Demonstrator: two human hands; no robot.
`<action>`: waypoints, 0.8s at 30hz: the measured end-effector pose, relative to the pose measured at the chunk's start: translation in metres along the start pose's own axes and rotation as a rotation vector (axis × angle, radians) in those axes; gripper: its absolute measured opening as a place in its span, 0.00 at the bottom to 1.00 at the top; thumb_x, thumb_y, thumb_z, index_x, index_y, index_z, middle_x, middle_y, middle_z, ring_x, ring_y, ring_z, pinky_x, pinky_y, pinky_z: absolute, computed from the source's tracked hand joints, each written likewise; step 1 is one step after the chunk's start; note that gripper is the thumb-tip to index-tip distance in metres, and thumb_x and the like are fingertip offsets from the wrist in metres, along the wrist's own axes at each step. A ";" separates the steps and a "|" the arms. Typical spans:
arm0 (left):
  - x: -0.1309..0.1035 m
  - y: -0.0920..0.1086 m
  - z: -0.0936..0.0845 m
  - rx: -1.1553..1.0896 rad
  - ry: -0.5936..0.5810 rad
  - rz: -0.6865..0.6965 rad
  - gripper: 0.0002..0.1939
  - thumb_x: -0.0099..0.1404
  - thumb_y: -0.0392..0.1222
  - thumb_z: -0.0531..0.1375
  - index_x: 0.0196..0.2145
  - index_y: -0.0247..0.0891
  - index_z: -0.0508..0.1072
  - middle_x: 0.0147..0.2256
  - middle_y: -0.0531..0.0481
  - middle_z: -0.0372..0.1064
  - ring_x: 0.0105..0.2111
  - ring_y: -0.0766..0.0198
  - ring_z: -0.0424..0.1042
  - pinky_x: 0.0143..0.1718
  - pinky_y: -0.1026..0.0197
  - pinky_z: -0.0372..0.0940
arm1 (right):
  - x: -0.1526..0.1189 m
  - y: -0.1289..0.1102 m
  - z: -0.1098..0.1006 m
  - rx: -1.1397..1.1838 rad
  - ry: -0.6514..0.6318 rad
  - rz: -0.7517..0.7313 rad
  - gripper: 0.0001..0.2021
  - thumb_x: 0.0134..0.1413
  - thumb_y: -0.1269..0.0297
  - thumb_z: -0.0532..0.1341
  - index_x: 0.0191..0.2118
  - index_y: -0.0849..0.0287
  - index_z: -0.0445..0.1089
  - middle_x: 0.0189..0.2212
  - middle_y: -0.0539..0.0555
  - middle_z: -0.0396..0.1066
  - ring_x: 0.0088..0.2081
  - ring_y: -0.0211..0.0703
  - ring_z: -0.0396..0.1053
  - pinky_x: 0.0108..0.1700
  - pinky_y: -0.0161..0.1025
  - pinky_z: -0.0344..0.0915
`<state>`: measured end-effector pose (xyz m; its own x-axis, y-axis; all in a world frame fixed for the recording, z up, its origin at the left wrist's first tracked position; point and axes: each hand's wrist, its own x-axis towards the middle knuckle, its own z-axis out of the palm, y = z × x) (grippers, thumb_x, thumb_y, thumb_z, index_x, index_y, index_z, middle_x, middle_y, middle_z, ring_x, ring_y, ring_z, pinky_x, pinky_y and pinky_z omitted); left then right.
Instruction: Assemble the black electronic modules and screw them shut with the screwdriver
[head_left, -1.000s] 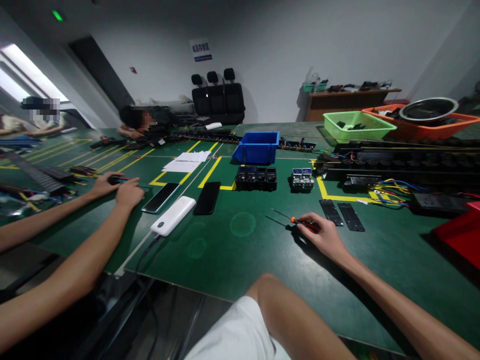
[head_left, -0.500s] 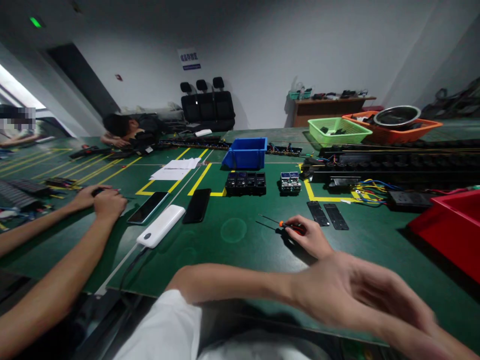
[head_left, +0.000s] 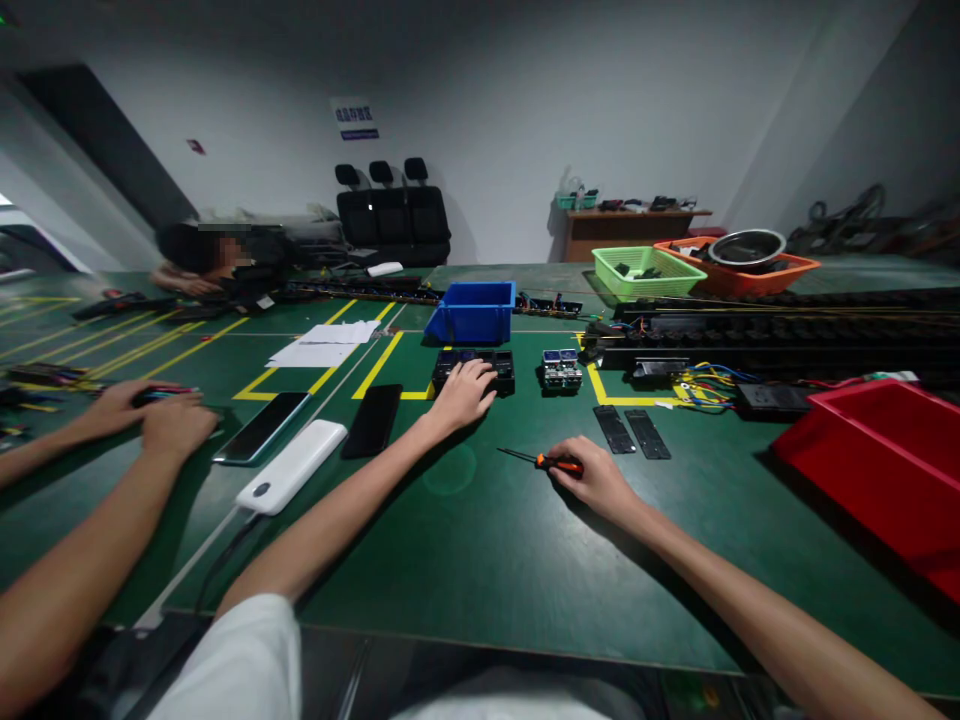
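My right hand holds a screwdriver with an orange and black handle, its thin shaft pointing left just above the green table. My left hand lies over the front of a row of black modules, fingers apart and reaching onto their tops; whether it grips one cannot be made out. Right of that row stands a small pair of silver and blue modules. Two flat black plates lie beyond my right hand. A blue bin stands behind the black modules.
A white power bank and two phones lie left of my left arm. Another person's hands are at far left. A red bin stands at right. Black rails, colored wires and green and orange baskets sit behind.
My left hand has swung from above my right forearm, at the lower right, over to the black modules. My right hand keeps hold of the screwdriver. The view has shifted slightly.
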<state>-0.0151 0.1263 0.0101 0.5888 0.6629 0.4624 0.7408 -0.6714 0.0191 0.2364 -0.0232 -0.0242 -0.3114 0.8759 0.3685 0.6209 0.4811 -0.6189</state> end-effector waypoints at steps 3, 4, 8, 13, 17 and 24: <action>-0.005 0.000 0.008 -0.009 -0.013 -0.002 0.20 0.66 0.40 0.56 0.55 0.37 0.67 0.55 0.40 0.64 0.57 0.51 0.61 0.63 0.40 0.49 | -0.001 -0.001 0.001 -0.029 0.007 -0.006 0.07 0.55 0.68 0.62 0.41 0.57 0.70 0.37 0.54 0.72 0.39 0.46 0.68 0.41 0.42 0.65; -0.007 0.001 0.009 -0.014 -0.011 -0.005 0.20 0.66 0.40 0.55 0.56 0.37 0.67 0.54 0.41 0.65 0.57 0.52 0.62 0.64 0.40 0.48 | 0.001 -0.001 0.001 -0.041 0.008 -0.010 0.07 0.56 0.67 0.61 0.41 0.56 0.70 0.37 0.54 0.72 0.39 0.46 0.67 0.41 0.42 0.65; -0.014 0.005 0.005 -0.041 0.003 0.032 0.17 0.68 0.39 0.53 0.53 0.37 0.69 0.49 0.42 0.67 0.53 0.53 0.65 0.63 0.41 0.49 | 0.020 0.004 -0.014 -0.138 0.047 -0.057 0.08 0.59 0.63 0.59 0.43 0.57 0.69 0.38 0.56 0.72 0.42 0.48 0.67 0.44 0.44 0.65; -0.028 0.016 -0.008 -0.102 0.004 0.116 0.16 0.67 0.37 0.53 0.52 0.38 0.68 0.46 0.43 0.68 0.49 0.54 0.66 0.61 0.42 0.54 | 0.072 0.036 -0.043 -0.487 0.087 -0.094 0.12 0.57 0.66 0.59 0.47 0.58 0.69 0.45 0.60 0.72 0.48 0.55 0.64 0.49 0.49 0.61; -0.046 0.031 -0.019 -0.181 -0.003 0.144 0.13 0.69 0.38 0.52 0.49 0.39 0.70 0.46 0.43 0.68 0.48 0.54 0.66 0.53 0.47 0.63 | 0.103 0.059 -0.048 -0.636 0.023 -0.116 0.18 0.54 0.65 0.62 0.51 0.59 0.68 0.50 0.62 0.70 0.53 0.59 0.61 0.52 0.52 0.57; -0.062 0.041 -0.026 -0.378 0.054 0.082 0.19 0.65 0.43 0.59 0.53 0.40 0.66 0.55 0.42 0.61 0.57 0.53 0.61 0.59 0.48 0.60 | 0.107 0.061 -0.036 -0.707 0.026 -0.151 0.16 0.53 0.69 0.61 0.49 0.58 0.68 0.46 0.62 0.72 0.51 0.58 0.62 0.59 0.58 0.47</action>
<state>-0.0298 0.0490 0.0049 0.6155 0.5905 0.5220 0.5152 -0.8027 0.3005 0.2672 0.0987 0.0026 -0.4186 0.7964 0.4366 0.8922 0.4504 0.0338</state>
